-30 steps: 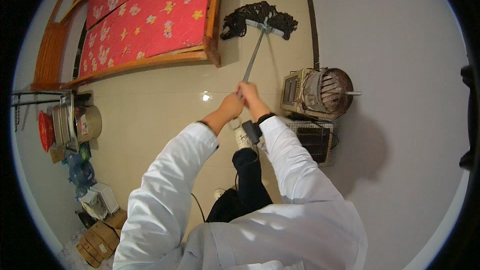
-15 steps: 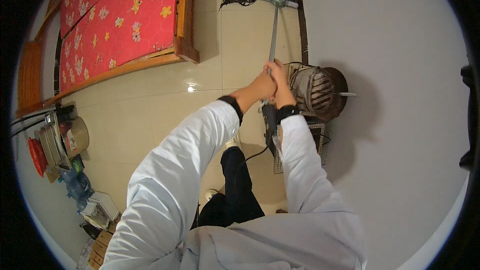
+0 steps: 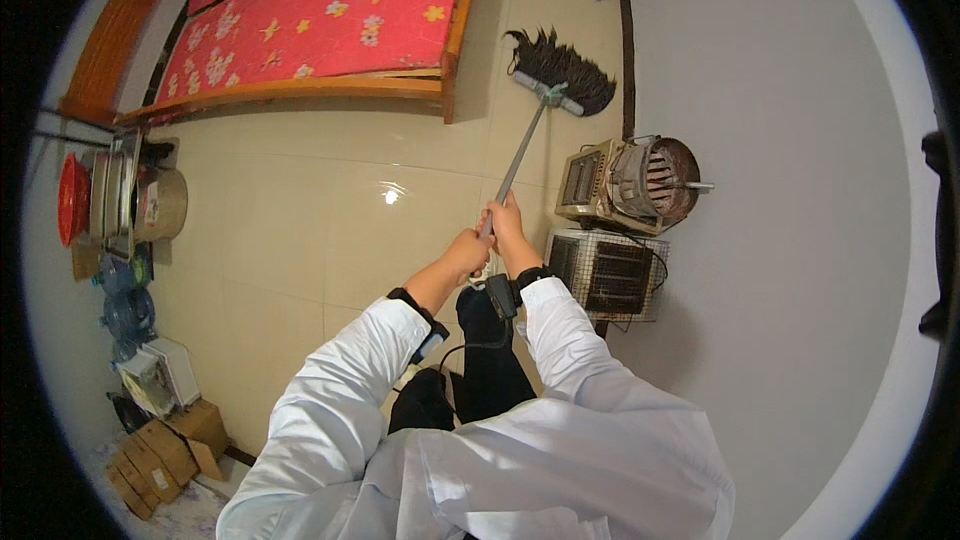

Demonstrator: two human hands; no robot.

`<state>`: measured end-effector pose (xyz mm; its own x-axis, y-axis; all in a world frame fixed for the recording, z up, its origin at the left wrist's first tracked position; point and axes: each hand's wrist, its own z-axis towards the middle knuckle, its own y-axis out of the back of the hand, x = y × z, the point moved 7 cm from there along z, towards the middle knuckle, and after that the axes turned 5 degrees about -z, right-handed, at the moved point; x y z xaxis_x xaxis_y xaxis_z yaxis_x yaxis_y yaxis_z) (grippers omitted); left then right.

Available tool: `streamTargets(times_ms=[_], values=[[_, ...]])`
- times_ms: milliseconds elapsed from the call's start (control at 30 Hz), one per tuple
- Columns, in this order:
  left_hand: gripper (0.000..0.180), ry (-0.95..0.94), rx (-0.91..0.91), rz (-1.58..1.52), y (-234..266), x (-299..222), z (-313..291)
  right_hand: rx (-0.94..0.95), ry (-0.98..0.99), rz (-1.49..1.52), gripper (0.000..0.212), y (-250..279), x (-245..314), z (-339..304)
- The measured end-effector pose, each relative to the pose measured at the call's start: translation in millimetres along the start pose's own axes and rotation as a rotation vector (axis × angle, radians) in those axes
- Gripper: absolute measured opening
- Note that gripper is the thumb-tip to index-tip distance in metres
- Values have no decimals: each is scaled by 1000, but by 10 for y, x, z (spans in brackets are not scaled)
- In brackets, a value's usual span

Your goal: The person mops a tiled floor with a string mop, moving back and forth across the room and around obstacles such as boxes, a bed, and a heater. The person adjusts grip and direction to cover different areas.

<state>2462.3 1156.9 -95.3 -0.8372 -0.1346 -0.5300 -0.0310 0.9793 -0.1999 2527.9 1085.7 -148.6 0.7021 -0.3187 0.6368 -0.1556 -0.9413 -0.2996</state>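
Note:
Both of my hands are closed round the grey handle of a mop (image 3: 519,157). My left hand (image 3: 467,252) grips the handle's near end, close to my body. Just beyond it, my right hand (image 3: 506,219) is wrapped round the shaft. The handle slants away and to the right. Its dark, stringy mop head (image 3: 566,72) lies spread on the tiled floor (image 3: 300,210), between the bed and the right-hand wall. A black device with a cable (image 3: 502,296) hangs at my right wrist.
A wooden bed (image 3: 440,92) with a red flowered cover stands at the far left. Beside the right wall sit a rusty round stove (image 3: 668,180) and a wire-fronted heater (image 3: 618,278). Along the left wall are a red basin (image 3: 72,198), water bottles (image 3: 128,312) and cardboard boxes (image 3: 150,465).
The mop head has come nearer to me, and both hands have drawn back toward my body and leftward with the handle. My view has shifted, showing more of the heaters.

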Motion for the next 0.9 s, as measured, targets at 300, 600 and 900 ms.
streamTargets(times_ms=[300, 600, 900], values=[[17, -11, -7, -172, 32, 1834, -1254, 116, -65, -220, 33, 177, -1577, -1492], [14, -8, 47, -144, 66, 2828, -2463, 189, -33, -462, 44, 261, -2463, -2784], [22, 77, 20, -152, 26, 3573, -3028, 184, -149, -545, 19, 518, -3085, -3419]])
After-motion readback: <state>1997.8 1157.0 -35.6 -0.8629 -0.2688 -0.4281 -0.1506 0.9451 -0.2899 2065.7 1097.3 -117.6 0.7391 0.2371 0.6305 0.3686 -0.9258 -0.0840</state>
